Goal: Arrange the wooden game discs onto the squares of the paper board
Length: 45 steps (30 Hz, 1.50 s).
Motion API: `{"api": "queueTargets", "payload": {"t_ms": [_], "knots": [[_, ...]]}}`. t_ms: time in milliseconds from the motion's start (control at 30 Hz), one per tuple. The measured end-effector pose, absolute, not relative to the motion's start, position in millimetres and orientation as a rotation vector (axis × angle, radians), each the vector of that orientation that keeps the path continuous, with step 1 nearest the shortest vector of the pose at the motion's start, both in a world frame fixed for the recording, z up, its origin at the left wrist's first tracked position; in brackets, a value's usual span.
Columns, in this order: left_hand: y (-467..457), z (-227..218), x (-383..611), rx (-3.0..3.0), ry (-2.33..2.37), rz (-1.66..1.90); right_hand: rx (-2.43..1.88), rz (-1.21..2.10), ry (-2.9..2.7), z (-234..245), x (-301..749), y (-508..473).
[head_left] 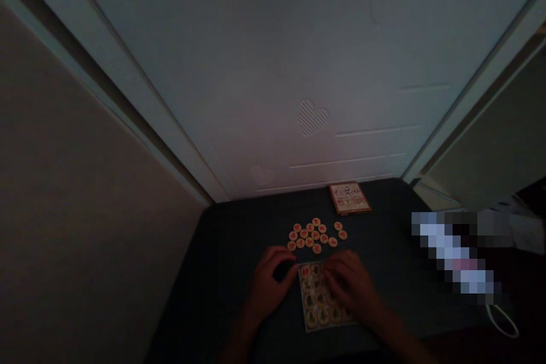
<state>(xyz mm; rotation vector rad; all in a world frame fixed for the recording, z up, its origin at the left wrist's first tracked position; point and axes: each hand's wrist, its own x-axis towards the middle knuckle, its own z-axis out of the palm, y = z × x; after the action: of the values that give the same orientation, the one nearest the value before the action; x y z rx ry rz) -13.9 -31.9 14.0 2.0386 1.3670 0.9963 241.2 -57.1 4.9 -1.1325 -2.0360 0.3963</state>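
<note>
A clear plastic tray [316, 327] of round Chinese chess pieces lies near the table's front; the visible lower rows carry dark characters, and a red one sits in the top left corner. At the tray's upper left edge is my left hand [271, 281], its fingers curved and its thumb apart from them, tips close to the corner. My right hand [350, 284] is over the tray's right side, fingertips pinched on a chess piece [323, 274] in the top row, mostly covered by the fingers. Beyond both hands, loose red-marked chess pieces [315, 235] lie in a cluster.
The dark table [239, 233] stands against a white panel [239, 68] with embossed hearts. A flat printed box [350, 198] rests at the table's back. On the right are a blurred-out pale object [452, 256] and a white cord loop [503, 321].
</note>
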Motion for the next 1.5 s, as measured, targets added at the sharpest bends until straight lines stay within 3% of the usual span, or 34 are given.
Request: {"api": "queueTargets", "payload": {"t_ms": [833, 1500], "knots": [[-50.3, 11.5, 8.5, 2.060, 1.387, 0.822, -1.327, 0.604, -1.669, -11.5, 271.5, -64.0], [-15.8, 22.6, -14.4, 1.992, 1.463, 1.009, -1.390, 0.616, -1.605, -7.6, 272.7, -63.7]]}}
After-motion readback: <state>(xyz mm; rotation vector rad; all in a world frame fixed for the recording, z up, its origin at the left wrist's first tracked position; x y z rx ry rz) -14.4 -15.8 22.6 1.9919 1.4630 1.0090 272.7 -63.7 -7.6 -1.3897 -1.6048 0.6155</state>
